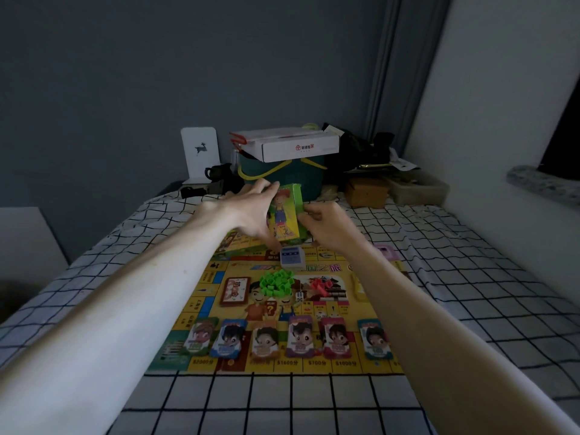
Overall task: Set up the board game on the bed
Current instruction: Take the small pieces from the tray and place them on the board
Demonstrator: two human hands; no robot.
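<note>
Head view: nearest on the checked bed [282, 400], 6 character cards [292, 340] line the yellow game board [317, 365]. Beyond, both hands' grip holds the upright green cardboard game box [287, 216]: left hand [251, 211] fingers spread round it, right hand [326, 227] pinching its edge.

Your two forearms come in bare right up to the frame's edge, no sleeves, no watch, no rings showing on your left hand [251, 211] or right hand [326, 227].

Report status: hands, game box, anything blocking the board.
Left hand and right hand both grip upright green cardboard game box. Yellow board flat on checked bed. Nothing blocking.
</note>
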